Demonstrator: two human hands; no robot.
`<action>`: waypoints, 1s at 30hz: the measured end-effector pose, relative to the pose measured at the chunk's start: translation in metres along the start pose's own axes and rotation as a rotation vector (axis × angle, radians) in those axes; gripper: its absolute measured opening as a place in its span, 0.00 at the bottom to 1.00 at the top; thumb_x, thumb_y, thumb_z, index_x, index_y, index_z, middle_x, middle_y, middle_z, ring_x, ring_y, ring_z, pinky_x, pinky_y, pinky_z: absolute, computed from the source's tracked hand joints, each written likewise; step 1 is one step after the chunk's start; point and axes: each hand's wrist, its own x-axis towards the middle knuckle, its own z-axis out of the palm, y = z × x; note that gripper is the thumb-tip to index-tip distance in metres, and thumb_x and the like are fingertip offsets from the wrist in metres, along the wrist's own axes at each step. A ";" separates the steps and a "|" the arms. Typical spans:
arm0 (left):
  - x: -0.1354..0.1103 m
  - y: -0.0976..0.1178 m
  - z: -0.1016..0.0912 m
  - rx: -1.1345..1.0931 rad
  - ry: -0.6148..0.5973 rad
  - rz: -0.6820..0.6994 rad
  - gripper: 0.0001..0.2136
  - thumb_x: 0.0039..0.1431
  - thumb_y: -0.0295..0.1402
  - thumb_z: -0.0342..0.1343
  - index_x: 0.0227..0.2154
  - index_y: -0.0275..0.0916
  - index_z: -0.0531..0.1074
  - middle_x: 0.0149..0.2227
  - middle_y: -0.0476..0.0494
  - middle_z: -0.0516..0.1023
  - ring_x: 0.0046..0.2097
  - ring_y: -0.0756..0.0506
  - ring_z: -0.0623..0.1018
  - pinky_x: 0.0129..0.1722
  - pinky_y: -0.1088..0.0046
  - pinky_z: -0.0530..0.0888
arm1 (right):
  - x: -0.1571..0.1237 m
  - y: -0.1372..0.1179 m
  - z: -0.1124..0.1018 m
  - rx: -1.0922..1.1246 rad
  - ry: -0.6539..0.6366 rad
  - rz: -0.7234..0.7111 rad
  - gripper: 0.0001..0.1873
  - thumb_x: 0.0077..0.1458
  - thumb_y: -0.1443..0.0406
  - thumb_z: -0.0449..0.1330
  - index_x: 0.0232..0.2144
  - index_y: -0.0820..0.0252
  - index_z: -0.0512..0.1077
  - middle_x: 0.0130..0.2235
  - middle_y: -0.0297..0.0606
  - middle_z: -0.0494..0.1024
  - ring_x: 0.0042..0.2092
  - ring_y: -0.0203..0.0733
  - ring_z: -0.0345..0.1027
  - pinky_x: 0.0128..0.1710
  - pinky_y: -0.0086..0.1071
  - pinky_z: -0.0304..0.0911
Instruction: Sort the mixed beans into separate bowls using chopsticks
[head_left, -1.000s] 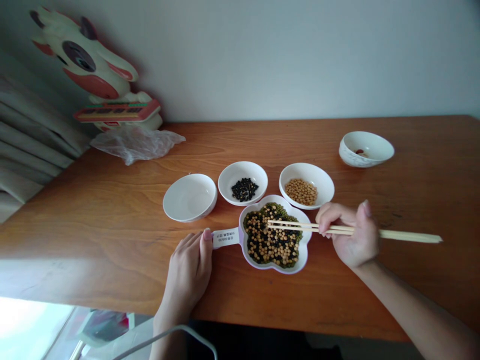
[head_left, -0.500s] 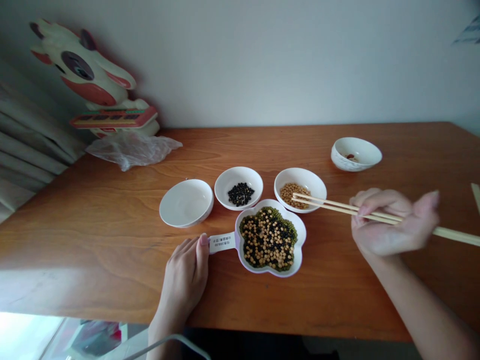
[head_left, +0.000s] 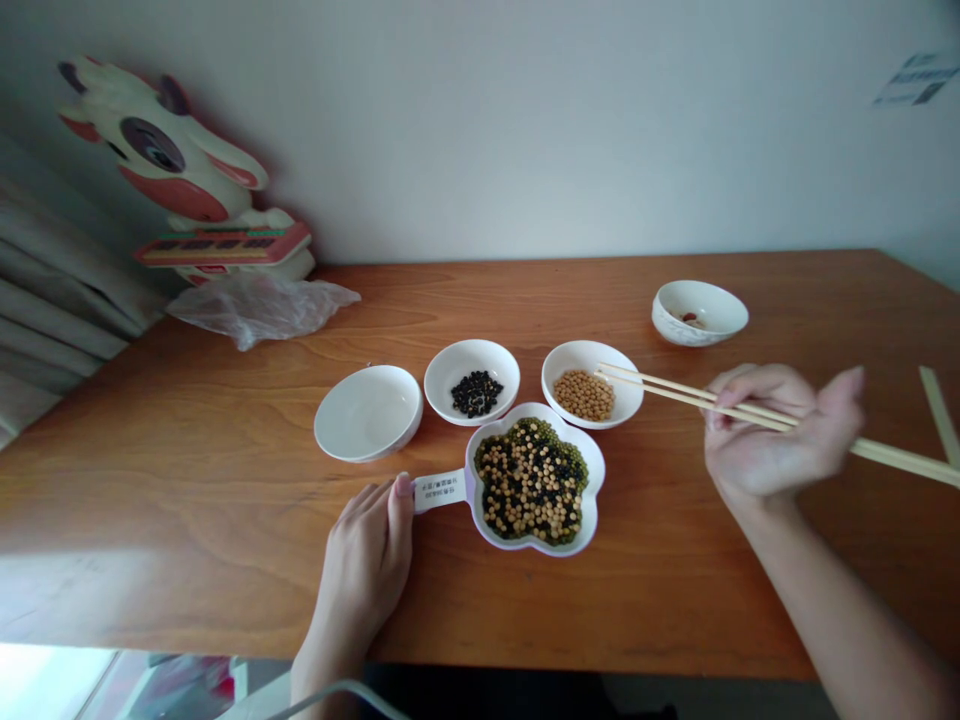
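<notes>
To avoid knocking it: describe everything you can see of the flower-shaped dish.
The flower-shaped dish is white inside, pale purple outside, and looks like plastic. It sits upright on the table, holding mixed black, tan and green beans. Its handle, with a printed label, points left, its end held by the left hand. Its far edge lies close to the black-bean bowl and tan-bean bowl; contact is unclear.
</notes>
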 end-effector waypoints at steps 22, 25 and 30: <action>0.001 0.007 -0.004 -0.008 -0.031 0.004 0.22 0.77 0.39 0.40 0.24 0.42 0.64 0.27 0.46 0.75 0.31 0.45 0.73 0.36 0.68 0.67 | -0.063 -0.007 0.026 -0.164 -0.520 0.372 0.42 0.69 0.41 0.39 0.21 0.57 0.77 0.22 0.39 0.73 0.23 0.39 0.64 0.23 0.34 0.58; 0.001 0.007 -0.003 -0.008 -0.035 0.000 0.21 0.77 0.39 0.40 0.25 0.42 0.64 0.28 0.47 0.75 0.31 0.45 0.73 0.37 0.68 0.67 | -0.071 -0.001 0.025 -0.239 -0.627 0.338 0.40 0.71 0.43 0.37 0.25 0.56 0.78 0.24 0.38 0.74 0.26 0.39 0.66 0.27 0.35 0.60; 0.000 0.006 -0.003 -0.021 -0.039 -0.006 0.21 0.77 0.39 0.40 0.26 0.42 0.66 0.29 0.46 0.76 0.32 0.45 0.73 0.38 0.68 0.67 | -0.073 0.000 0.025 -0.327 -0.669 0.273 0.36 0.74 0.49 0.38 0.28 0.56 0.78 0.27 0.36 0.77 0.27 0.38 0.66 0.27 0.34 0.59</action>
